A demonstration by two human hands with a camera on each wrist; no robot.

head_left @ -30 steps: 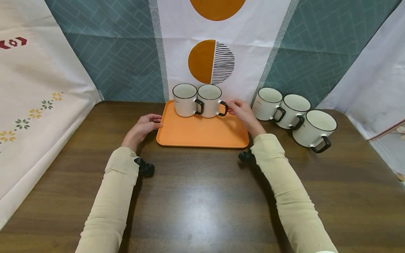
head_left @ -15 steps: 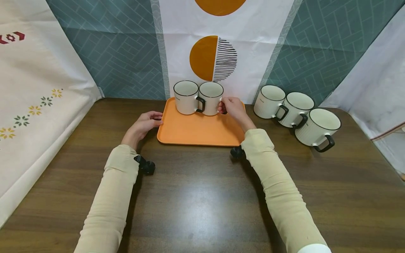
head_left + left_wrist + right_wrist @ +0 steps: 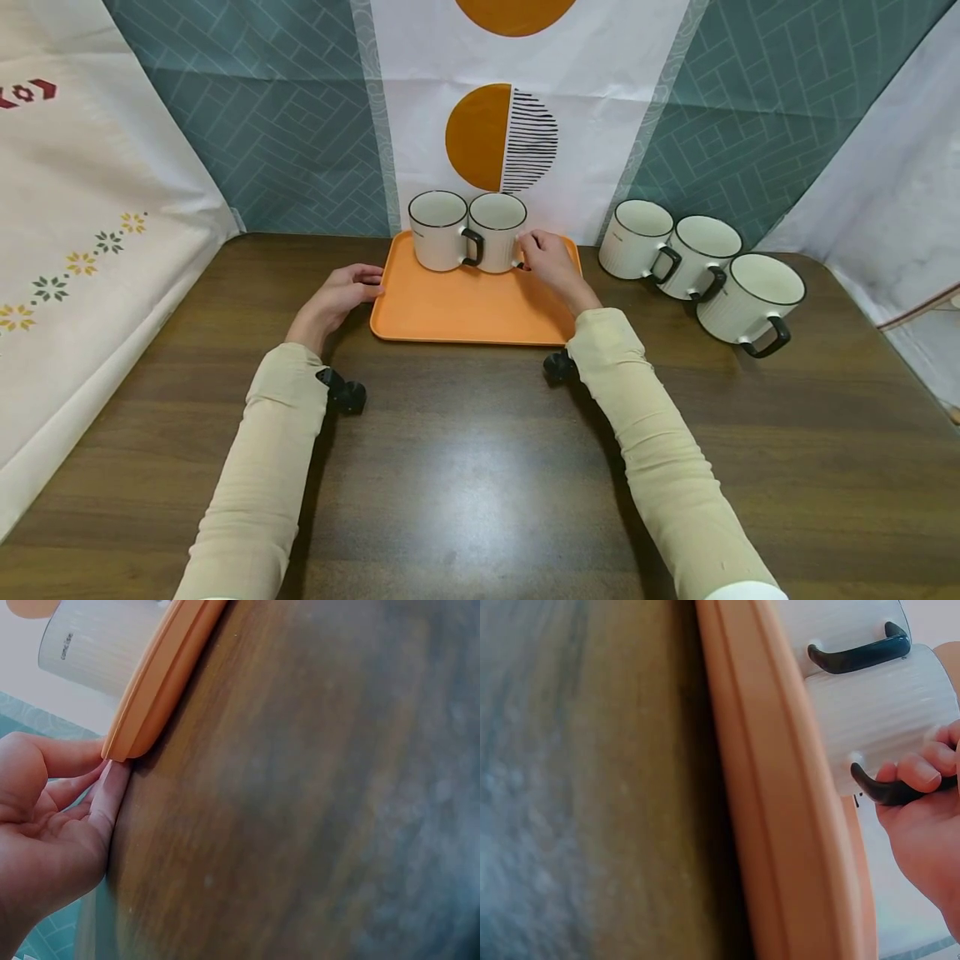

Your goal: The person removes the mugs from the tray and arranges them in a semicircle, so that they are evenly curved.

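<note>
On the orange tray [image 3: 472,321] two white mugs stand upright side by side near its back edge, a left mug [image 3: 437,242] and a right mug [image 3: 497,246]. Their black handles point right. My right hand [image 3: 551,262] grips the right mug's handle [image 3: 889,793], fingers curled round it in the right wrist view. At the tray's left edge is my left hand [image 3: 347,292]; its thumb and finger pinch the tray rim [image 3: 124,746] in the left wrist view.
To the right three more white mugs with black handles stand close together: a back mug [image 3: 632,246], a middle mug [image 3: 693,262] and a front mug [image 3: 738,312]. A patterned cloth backdrop [image 3: 315,158] rises behind the brown wooden table [image 3: 465,458].
My right hand has moved slightly left and closed round the right mug's handle, which it only touched at first. My left hand has stayed at the tray. The head view has shifted a little.
</note>
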